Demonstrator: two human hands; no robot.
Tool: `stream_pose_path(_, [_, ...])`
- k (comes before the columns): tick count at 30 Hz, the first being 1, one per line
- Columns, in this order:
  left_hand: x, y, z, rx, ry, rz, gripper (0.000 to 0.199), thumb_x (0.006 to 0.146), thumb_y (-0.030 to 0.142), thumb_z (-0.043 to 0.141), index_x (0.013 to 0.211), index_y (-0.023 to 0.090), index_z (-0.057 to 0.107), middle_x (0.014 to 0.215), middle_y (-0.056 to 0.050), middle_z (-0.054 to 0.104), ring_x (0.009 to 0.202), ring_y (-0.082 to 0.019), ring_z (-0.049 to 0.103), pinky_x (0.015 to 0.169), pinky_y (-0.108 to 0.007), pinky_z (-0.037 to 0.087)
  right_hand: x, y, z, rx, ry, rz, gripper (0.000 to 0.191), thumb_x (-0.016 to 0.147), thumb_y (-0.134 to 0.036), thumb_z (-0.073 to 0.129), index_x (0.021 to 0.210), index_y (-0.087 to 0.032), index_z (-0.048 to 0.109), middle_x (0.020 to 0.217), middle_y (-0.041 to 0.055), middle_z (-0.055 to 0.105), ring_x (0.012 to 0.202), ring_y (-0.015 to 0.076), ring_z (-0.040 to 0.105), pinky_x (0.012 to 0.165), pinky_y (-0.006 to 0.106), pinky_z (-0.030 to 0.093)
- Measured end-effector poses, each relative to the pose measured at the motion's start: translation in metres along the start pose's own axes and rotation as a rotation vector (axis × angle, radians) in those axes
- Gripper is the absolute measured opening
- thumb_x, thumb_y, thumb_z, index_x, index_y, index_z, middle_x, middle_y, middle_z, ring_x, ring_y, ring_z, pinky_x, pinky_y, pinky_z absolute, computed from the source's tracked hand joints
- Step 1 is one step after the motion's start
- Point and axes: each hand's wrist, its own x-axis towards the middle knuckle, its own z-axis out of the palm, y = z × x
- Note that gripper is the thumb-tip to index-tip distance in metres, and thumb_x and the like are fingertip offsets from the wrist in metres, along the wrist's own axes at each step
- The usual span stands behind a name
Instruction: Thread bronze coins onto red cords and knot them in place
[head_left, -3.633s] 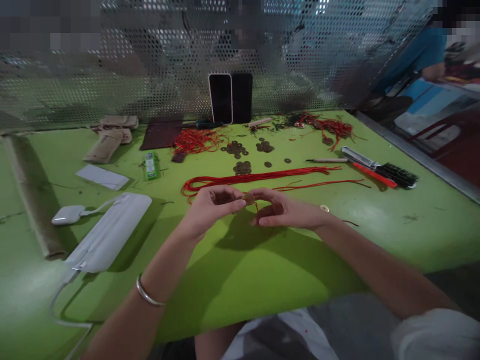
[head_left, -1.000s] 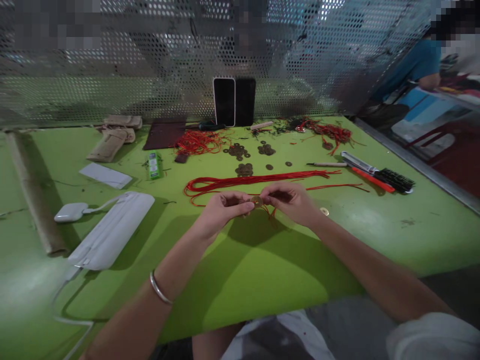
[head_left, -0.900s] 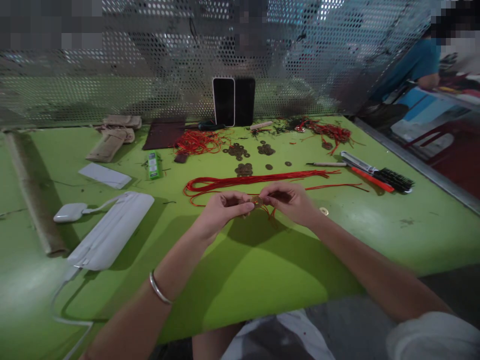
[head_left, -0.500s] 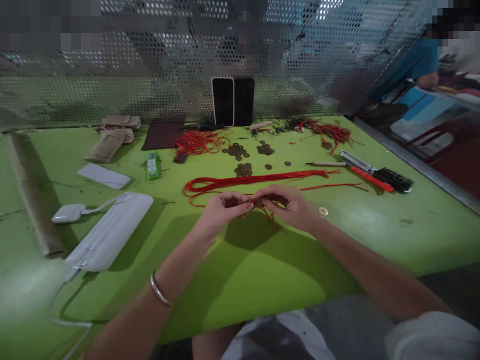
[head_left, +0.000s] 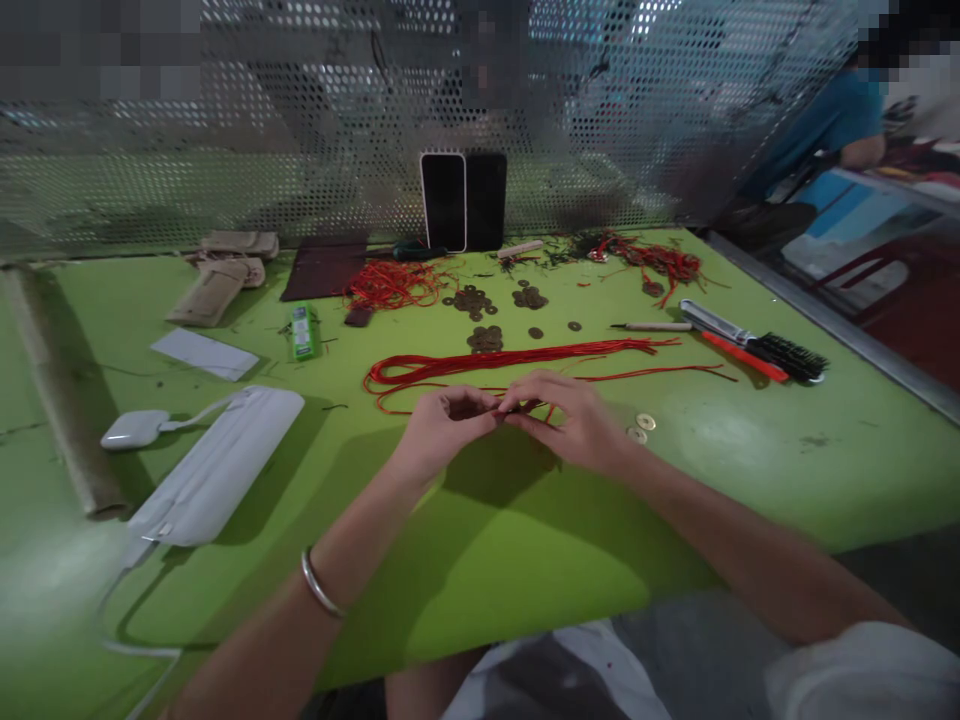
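Note:
My left hand (head_left: 450, 420) and my right hand (head_left: 566, 415) meet fingertip to fingertip just above the near side of the table. Both are closed in a pinch on one small dark coin (head_left: 513, 409), seen edge-on and mostly covered by the fingers. A bit of red cord (head_left: 551, 411) shows under my right hand. Behind the hands lies a folded bundle of red cords (head_left: 465, 362). Two brass-coloured coins with holes (head_left: 645, 422) rest beside my right wrist. Dark holed coins (head_left: 486, 340) lie in small piles farther back.
Loose red cord (head_left: 394, 285) and a red tangle with coins (head_left: 667, 262) lie at the back. A brush (head_left: 787, 358) and a thin pointed tool (head_left: 652, 327) are right. Left are a white pouch (head_left: 217, 470), a green box (head_left: 302, 332) and phones (head_left: 445, 200) stand behind.
The coin between my fingertips has turned and shows less of its face. My right hand has shifted slightly, and a second brass-coloured coin now shows beside its wrist.

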Motion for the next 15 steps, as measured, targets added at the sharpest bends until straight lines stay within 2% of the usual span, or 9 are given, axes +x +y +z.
stream_pose_path(4, [0.001,0.0,-0.001,-0.027,0.007,-0.021,0.022,0.053,0.018,0.079,0.071,0.013,0.068,0.071,-0.002,0.068,0.067,-0.011,0.062,0.072,-0.025,0.049,0.003,-0.001,-0.005,0.01,0.08,-0.004,0.005,0.085,-0.023,0.06,0.086,-0.024,0.064,0.1,0.0048,0.061,0.097,0.0181,0.058,0.087,0.036,0.05])
stream_pose_path(6, [0.001,0.0,-0.001,-0.005,0.012,-0.023,0.02,0.054,0.019,0.079,0.07,0.013,0.068,0.071,-0.002,0.068,0.067,-0.011,0.061,0.071,-0.025,0.049,0.006,0.004,-0.017,0.071,0.187,0.024,0.003,0.084,-0.025,0.06,0.085,-0.024,0.063,0.1,0.0041,0.061,0.099,0.0184,0.057,0.09,0.038,0.048])
stream_pose_path(10, [0.001,0.0,-0.003,0.071,0.017,-0.046,0.021,0.058,0.022,0.08,0.073,0.013,0.068,0.066,-0.001,0.066,0.06,-0.01,0.058,0.064,-0.024,0.047,0.005,0.033,-0.062,0.283,0.577,0.114,0.009,0.084,-0.035,0.061,0.087,-0.027,0.06,0.098,0.0023,0.059,0.091,0.0173,0.059,0.08,0.036,0.05])
stream_pose_path(12, [0.002,-0.001,-0.004,0.08,0.005,-0.055,0.022,0.058,0.024,0.08,0.073,0.013,0.068,0.065,-0.001,0.065,0.058,-0.009,0.056,0.061,-0.023,0.046,-0.001,0.056,-0.091,0.333,0.762,0.182,0.011,0.085,-0.039,0.058,0.091,-0.03,0.059,0.109,0.002,0.057,0.091,0.016,0.06,0.076,0.034,0.051])
stream_pose_path(15, [0.003,-0.003,-0.004,0.08,0.014,-0.052,0.021,0.058,0.024,0.08,0.071,0.013,0.067,0.065,-0.001,0.065,0.058,-0.009,0.055,0.06,-0.022,0.045,-0.013,0.09,-0.13,0.469,0.941,0.286,0.009,0.085,-0.038,0.058,0.088,-0.03,0.06,0.114,0.0033,0.057,0.09,0.0129,0.06,0.072,0.027,0.049])
